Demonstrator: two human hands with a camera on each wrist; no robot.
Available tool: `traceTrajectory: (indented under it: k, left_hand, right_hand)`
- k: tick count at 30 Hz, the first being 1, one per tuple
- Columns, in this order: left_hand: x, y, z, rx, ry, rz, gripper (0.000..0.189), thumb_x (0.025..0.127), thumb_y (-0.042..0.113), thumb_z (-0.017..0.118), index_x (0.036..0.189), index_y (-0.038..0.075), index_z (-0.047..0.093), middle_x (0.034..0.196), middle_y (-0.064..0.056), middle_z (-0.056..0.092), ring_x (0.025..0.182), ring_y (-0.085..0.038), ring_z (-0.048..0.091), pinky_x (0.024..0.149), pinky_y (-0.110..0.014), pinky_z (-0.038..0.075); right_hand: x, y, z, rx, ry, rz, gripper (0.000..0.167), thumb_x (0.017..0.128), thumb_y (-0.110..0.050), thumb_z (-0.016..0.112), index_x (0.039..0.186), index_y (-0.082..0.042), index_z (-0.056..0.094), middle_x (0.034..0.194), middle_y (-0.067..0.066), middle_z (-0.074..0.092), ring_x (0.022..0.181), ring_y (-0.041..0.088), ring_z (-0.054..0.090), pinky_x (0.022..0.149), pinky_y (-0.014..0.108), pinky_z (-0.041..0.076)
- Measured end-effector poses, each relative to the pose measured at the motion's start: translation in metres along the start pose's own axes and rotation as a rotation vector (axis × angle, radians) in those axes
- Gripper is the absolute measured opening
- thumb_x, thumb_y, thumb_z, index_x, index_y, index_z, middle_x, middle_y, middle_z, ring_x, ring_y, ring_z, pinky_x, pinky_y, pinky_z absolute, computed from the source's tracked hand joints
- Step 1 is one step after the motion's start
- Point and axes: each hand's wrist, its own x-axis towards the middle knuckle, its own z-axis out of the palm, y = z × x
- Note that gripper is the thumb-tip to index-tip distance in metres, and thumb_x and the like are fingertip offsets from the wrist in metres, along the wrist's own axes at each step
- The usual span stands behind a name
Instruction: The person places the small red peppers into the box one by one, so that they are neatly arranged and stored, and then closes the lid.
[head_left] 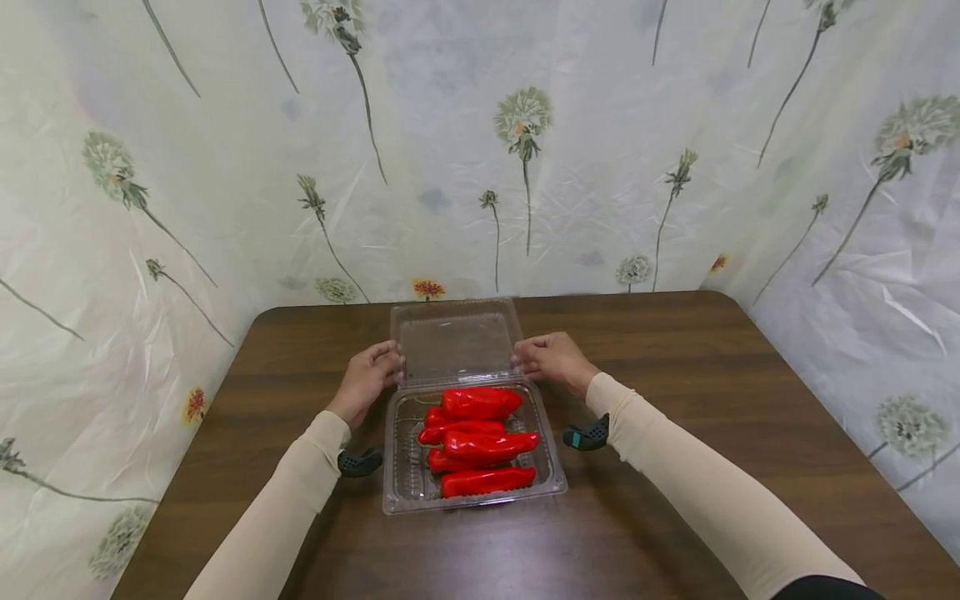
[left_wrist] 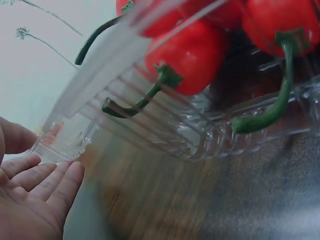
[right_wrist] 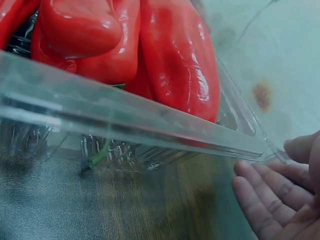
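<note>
A clear plastic clamshell container [head_left: 401, 500] sits on the table with its hinged lid [head_left: 457, 342] folded back toward the wall. Several long red peppers [head_left: 480, 404] lie in its base, their green stems [left_wrist: 265, 120] toward the left side. My left hand [head_left: 367, 379] pinches the lid's left edge between thumb and fingers. At the opposite edge, my right hand [head_left: 557, 360] pinches the lid the same way. In the left wrist view the thumb [left_wrist: 17, 137] lies over the plastic edge, with the other fingers [left_wrist: 65, 187] stretched beneath it.
The brown wooden table [head_left: 675, 400] extends to both sides and in front of the container. Behind it hangs a pale sheet [head_left: 450, 167] printed with dandelions. Dark wrist straps [head_left: 588, 435] sit close to the container's sides.
</note>
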Motion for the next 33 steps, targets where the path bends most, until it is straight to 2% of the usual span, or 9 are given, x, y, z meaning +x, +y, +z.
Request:
traceTrajectory:
  k: [9, 13, 18, 22, 26, 33]
  left_hand:
    - [-0.003, 0.003, -0.002, -0.057, 0.029, 0.071, 0.049, 0.104, 0.01, 0.056, 0.15, 0.0, 0.042, 0.152, -0.015, 0.048, 0.134, -0.03, 0.053, 0.102, -0.038, 0.051]
    - [-0.006, 0.004, -0.003, -0.056, 0.046, 0.103, 0.048, 0.103, 0.01, 0.057, 0.149, 0.001, 0.044, 0.149, -0.018, 0.051, 0.131, -0.033, 0.055, 0.103, -0.039, 0.05]
    - [-0.01, 0.004, -0.002, -0.064, 0.05, 0.128, 0.048, 0.102, 0.012, 0.059, 0.148, 0.003, 0.046, 0.146, -0.016, 0.054, 0.13, -0.03, 0.057, 0.101, -0.037, 0.051]
    - [-0.015, 0.003, -0.002, -0.08, 0.049, 0.18, 0.047, 0.102, 0.01, 0.06, 0.147, 0.006, 0.049, 0.145, -0.014, 0.056, 0.131, -0.028, 0.057, 0.101, -0.036, 0.051]
    - [-0.019, 0.001, -0.001, -0.117, 0.049, 0.251, 0.046, 0.101, 0.007, 0.061, 0.146, 0.006, 0.05, 0.147, -0.014, 0.054, 0.133, -0.031, 0.054, 0.101, -0.031, 0.051]
    - [-0.026, 0.0, 0.003, -0.176, 0.089, 0.335, 0.043, 0.097, 0.001, 0.063, 0.139, -0.002, 0.05, 0.149, -0.011, 0.053, 0.131, -0.028, 0.056, 0.099, -0.024, 0.05]
  right_hand:
    - [-0.002, -0.003, 0.002, 0.028, 0.039, -0.063, 0.034, 0.102, -0.021, 0.062, 0.125, 0.003, 0.067, 0.112, 0.019, 0.073, 0.083, 0.016, 0.073, 0.079, 0.038, 0.061]
    - [-0.004, -0.004, 0.003, 0.035, 0.06, -0.113, 0.034, 0.101, -0.017, 0.064, 0.125, 0.007, 0.066, 0.111, 0.024, 0.072, 0.09, 0.025, 0.074, 0.084, 0.045, 0.059]
    - [-0.009, -0.003, 0.002, 0.022, 0.073, -0.173, 0.033, 0.101, -0.016, 0.064, 0.125, 0.006, 0.066, 0.114, 0.025, 0.071, 0.099, 0.033, 0.073, 0.089, 0.052, 0.056]
    - [-0.014, -0.002, 0.001, -0.009, 0.082, -0.233, 0.033, 0.1, -0.018, 0.064, 0.127, 0.001, 0.067, 0.116, 0.021, 0.072, 0.099, 0.03, 0.073, 0.088, 0.053, 0.055]
    - [-0.019, -0.001, 0.0, -0.014, 0.096, -0.298, 0.032, 0.099, -0.019, 0.067, 0.127, -0.003, 0.069, 0.115, 0.02, 0.073, 0.098, 0.03, 0.074, 0.085, 0.053, 0.056]
    - [-0.022, 0.002, -0.002, -0.001, 0.134, -0.389, 0.028, 0.095, -0.015, 0.072, 0.118, 0.001, 0.072, 0.109, 0.02, 0.074, 0.098, 0.04, 0.072, 0.079, 0.051, 0.058]
